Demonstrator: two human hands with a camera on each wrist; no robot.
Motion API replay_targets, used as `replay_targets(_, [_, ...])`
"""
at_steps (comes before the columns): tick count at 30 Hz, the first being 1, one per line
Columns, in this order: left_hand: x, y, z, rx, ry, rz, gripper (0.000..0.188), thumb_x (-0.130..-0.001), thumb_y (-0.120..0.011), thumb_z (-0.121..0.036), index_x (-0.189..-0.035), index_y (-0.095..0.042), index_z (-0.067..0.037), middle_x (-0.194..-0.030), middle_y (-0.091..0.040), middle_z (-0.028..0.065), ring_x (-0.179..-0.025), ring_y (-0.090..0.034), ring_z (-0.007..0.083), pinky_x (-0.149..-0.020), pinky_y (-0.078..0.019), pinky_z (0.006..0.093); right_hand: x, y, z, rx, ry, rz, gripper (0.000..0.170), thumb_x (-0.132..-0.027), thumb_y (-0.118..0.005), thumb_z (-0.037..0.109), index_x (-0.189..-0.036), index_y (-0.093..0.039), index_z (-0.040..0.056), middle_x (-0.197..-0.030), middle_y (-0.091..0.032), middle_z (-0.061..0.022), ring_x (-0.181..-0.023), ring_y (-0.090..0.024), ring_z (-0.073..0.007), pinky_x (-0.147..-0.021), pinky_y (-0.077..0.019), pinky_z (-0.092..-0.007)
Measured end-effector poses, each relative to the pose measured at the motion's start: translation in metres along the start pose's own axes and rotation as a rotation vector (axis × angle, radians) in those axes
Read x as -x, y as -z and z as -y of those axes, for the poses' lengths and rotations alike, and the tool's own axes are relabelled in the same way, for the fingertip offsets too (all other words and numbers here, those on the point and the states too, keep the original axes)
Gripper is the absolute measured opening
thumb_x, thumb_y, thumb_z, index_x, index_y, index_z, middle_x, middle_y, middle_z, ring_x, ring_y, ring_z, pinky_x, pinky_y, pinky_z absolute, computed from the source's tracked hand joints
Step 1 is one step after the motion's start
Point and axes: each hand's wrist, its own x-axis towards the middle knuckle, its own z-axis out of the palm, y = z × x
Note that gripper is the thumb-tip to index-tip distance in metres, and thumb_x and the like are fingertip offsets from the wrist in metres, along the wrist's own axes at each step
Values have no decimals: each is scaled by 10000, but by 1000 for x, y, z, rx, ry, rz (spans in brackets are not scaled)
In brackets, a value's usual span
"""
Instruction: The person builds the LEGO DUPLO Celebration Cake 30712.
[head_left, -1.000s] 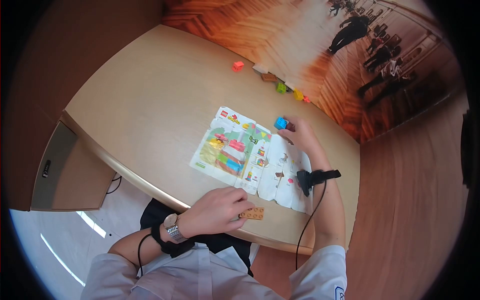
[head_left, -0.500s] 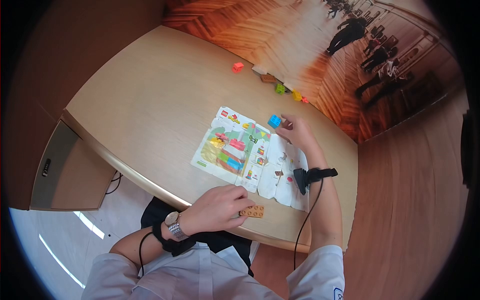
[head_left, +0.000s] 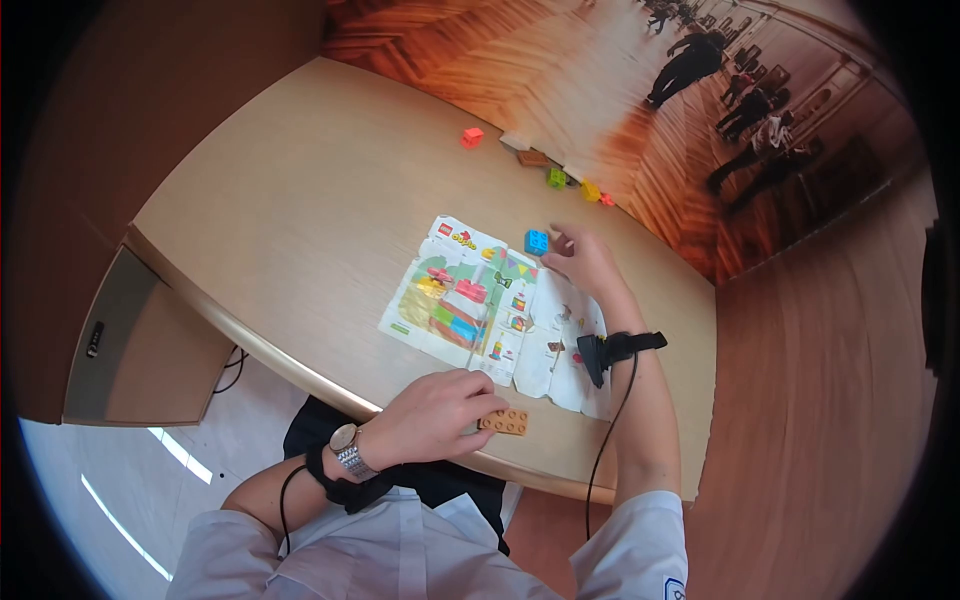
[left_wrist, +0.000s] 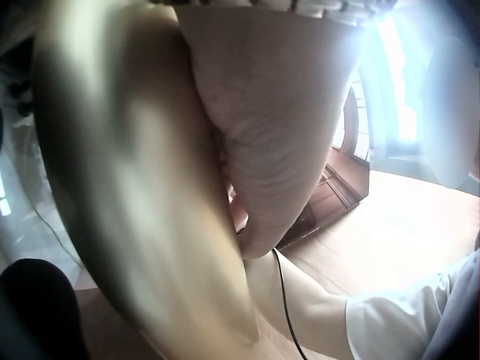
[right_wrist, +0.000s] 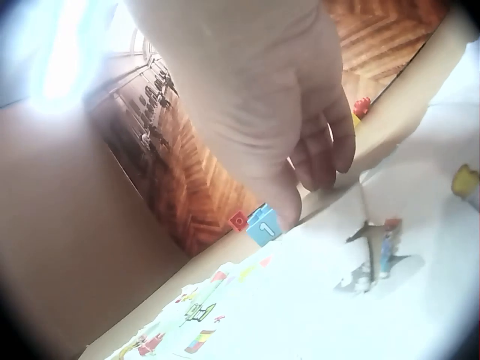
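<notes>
In the head view my left hand is at the table's near edge, its fingers curled at the left end of a tan toy brick with round studs. The fingertips hide part of that brick. Farther out, my right hand is beside a blue toy brick. Its thumb is right at the blue brick, which shows a white number 1 in the right wrist view, while the other fingers stand away from it. A creased Duplo picture leaflet lies between the hands, partly under the right forearm.
Along the back edge lie a brown piece, a green brick, a yellow brick and a small red piece. An orange-red brick sits left of them. A picture panel stands behind.
The blue brick and my right hand have shifted left, and a gap has opened between the index finger and the brick. My left hand stays at the tan brick.
</notes>
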Motion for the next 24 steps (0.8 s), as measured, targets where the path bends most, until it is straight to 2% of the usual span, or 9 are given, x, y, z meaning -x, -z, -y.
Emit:
replay_targets(1, [0,0,0,2,-4,3,332,-841,-814,-196,-1146,-746,-84,-1049,-666,82,-971,-683,291,-840,-569,403,4,0,1,-79,95,-102,536,-829,-855,152,-1340,-720,61,-1030,-760,-146,-913,-730,-308,-868,-584,-405])
replay_targets(2, [0,1,-1,3,0,0,333,-841,-816,-197,-1146,-745,-85,-1052,-667,83,-972,-684,293,-840,-570,402,5,0,2,-78,91,-104,536,-829,-855,152,-1340,-720,61,-1030,-760,-146,-913,-730,-308,-868,-584,-405])
replay_targets(4, [0,1,-1,4,4,1,334,-841,-818,-199,-1146,-745,-85,-1055,-668,83,-972,-685,294,-840,-570,400,5,0,7,-90,246,-96,475,-838,-843,128,-1293,-734,45,-1054,-762,-160,-957,-738,-305,-888,-587,-396])
replay_targets(7, [-1,1,-2,-10,17,9,352,-845,-821,-202,-1169,-740,-90,-1081,-681,86,-990,-690,300,-851,-573,400,1,-3,12,7,179,-43,457,-847,-829,112,-1286,-730,38,-1100,-752,-159,-976,-732,-306,-892,-585,-391])
replay_targets(10, [1,1,-3,-3,63,-25,402,-851,-822,-202,-1226,-727,-93,-1111,-693,90,-1010,-693,308,-871,-574,406,10,-4,22,-58,73,-89,447,-850,-823,116,-1279,-729,31,-1138,-736,-160,-961,-717,-304,-875,-581,-394])
replay_targets(15, [2,-1,-3,16,136,-93,568,-859,-815,-184,-1385,-639,-63,-1136,-705,105,-1029,-694,319,-905,-571,419,93,14,62,-162,193,-72,430,-853,-829,117,-1259,-727,17,-1145,-722,-161,-929,-705,-304,-841,-580,-388])
replay_targets(20, [2,-4,0,44,171,-54,619,-868,-810,-174,-1434,-597,-44,-1140,-710,118,-1039,-695,325,-915,-569,422,187,4,92,-245,173,-32,420,-853,-840,116,-1250,-740,21,-1122,-716,-156,-937,-704,-307,-825,-581,-370])
replay_targets(24, [-1,-1,0,57,162,-42,627,-872,-799,-153,-1447,-579,-31,-1165,-714,147,-1062,-692,347,-921,-567,440,221,-13,103,-165,254,-70,403,-857,-839,123,-1243,-756,41,-1098,-708,-146,-945,-702,-310,-804,-587,-381])
